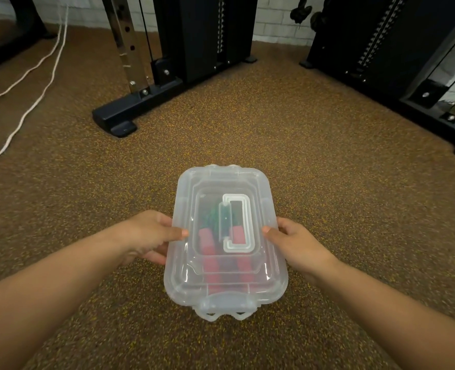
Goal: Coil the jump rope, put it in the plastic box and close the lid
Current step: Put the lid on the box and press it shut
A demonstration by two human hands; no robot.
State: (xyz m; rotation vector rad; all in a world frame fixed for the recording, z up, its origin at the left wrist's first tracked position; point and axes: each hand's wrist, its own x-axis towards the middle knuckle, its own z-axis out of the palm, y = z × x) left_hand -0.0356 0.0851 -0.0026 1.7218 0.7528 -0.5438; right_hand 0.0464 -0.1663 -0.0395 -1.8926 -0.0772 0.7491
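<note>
A brown floor [327,161] flecked with yellow is carrying everything here. A clear plastic box [225,295] with its lid on is sitting at the middle, though whether it is resting on the floor or being held just above cannot be told. At 11 o'clock, the black base [130,108] of a gym machine is standing on the floor; at 2 o'clock a second black machine frame [397,84] is standing. At 10 o'clock, two white cords [31,84] are trailing side by side across the floor.
</note>
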